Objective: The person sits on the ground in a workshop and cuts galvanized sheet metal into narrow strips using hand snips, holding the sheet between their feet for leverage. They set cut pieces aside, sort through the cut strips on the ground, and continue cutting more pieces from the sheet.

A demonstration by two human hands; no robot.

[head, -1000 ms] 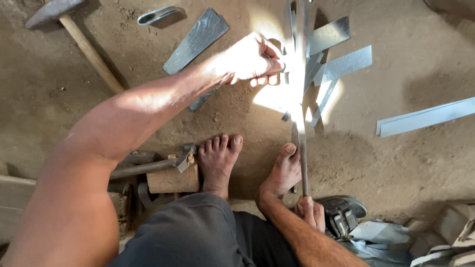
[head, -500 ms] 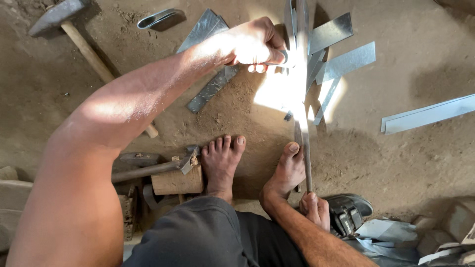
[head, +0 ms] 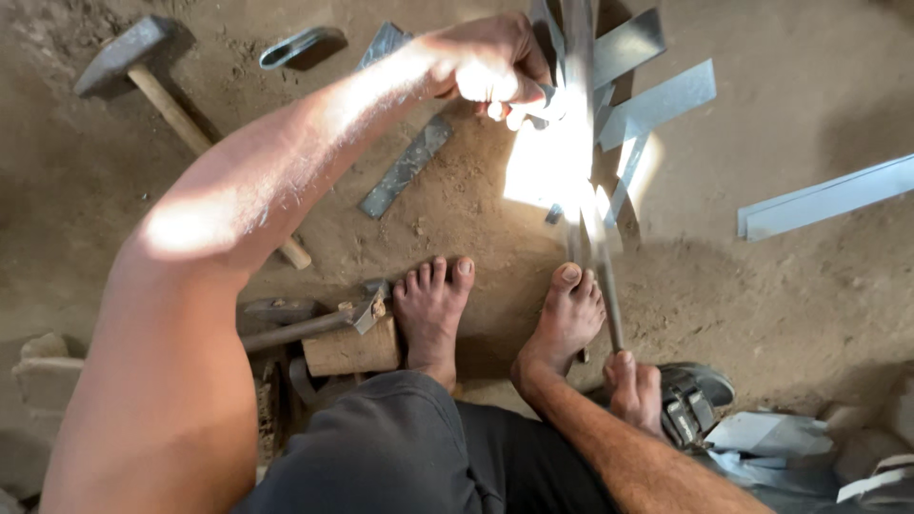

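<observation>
1. while the person squats barefoot on the dirt floor (head: 171, 190), the left hand (head: 495, 67) has slid further up the long metal strip (head: 578, 57) than half a second ago, its grip curled shut and pinching the strip near its far end
2. the right hand (head: 633, 390) remains low beside the right foot (head: 566, 319), grip closed around the strip's near end; the strip runs between both hands, just above the ground, so it looks steadied at both ends
3. cut metal strips (head: 657, 100) lie fanned beyond; a hammer (head: 143, 67) rests upper left, a smaller hammer (head: 314, 324) by the left foot (head: 433, 309)
</observation>
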